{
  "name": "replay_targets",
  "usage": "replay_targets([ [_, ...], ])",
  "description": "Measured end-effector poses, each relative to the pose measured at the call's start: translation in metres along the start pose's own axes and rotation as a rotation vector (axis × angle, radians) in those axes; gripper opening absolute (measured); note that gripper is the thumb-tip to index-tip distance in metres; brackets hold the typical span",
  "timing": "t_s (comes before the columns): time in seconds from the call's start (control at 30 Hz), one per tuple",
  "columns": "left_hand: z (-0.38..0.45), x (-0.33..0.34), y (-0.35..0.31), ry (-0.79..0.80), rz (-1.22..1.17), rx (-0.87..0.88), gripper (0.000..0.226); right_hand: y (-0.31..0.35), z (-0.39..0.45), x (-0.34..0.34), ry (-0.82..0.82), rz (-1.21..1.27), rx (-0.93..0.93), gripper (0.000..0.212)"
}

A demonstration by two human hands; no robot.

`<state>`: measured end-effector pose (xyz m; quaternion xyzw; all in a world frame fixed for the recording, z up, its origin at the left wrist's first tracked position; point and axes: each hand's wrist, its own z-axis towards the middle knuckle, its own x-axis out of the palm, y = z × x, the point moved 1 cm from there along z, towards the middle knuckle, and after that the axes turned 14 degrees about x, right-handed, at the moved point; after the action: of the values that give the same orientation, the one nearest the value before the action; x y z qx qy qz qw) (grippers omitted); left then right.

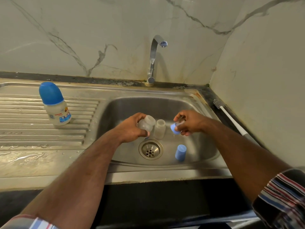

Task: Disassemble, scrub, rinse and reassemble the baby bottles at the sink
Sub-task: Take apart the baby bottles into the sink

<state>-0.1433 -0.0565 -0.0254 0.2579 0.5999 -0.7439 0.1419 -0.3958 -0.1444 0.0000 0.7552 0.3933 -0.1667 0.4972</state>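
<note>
Nearest us in the sink [165, 168], a blue cap [180, 153] stands alone on the basin floor just right of the drain [150, 149]. We judge it was set there to stay out of the way yet within reach for reassembly.

Above the drain our two hands work over the basin, likely so drips and loose parts fall into the sink and not onto the desk. Our left hand [132, 128] has its grip closed round an open bottle [146, 123], fingers curled about the body and the mouth tilted up and to the right, towards the other hand. Our right hand [189, 122] pinches a blue collar [175, 128] with something clear in it, probably the teat; the blur keeps us from being sure. Held apart like this, the pair looks just unscrewed or about to be joined; we cannot tell which.

Between the hands a second open bottle [159, 128] stands upright on the basin floor, awaiting its turn.

Further left, on the ribbed, wet draining board [24, 129], a capped bottle [55, 104] stands whole. On the dark desk to the right lies a long white bottle brush [231, 119], parked beside the basin for scrubbing. At the back, no water shows at the tap [154, 58].
</note>
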Motion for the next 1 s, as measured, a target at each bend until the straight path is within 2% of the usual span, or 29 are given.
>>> replay_targets([
  [0.23,0.001,0.003,0.002,0.031,0.034,0.004,0.058,-0.015,0.023,0.009,-0.028,-0.575,-0.009,0.038],
  [0.43,0.002,0.005,0.001,0.036,0.028,0.016,0.059,-0.01,0.044,0.023,-0.049,-0.875,-0.042,0.03],
  [0.57,0.003,0.006,0.003,0.049,0.032,0.011,0.061,-0.016,0.059,0.036,0.023,-0.951,0.013,0.031],
  [0.83,0.003,0.006,0.003,0.073,0.028,0.021,0.06,-0.025,0.061,0.044,0.141,-1.087,0.009,0.039],
  [0.93,0.004,0.007,0.003,0.077,0.032,0.02,0.061,-0.028,0.057,0.041,0.214,-0.99,0.088,0.037],
  [1.0,0.003,0.007,0.002,0.078,0.027,0.019,0.061,-0.026,0.054,0.037,0.215,-0.87,0.124,0.046],
])
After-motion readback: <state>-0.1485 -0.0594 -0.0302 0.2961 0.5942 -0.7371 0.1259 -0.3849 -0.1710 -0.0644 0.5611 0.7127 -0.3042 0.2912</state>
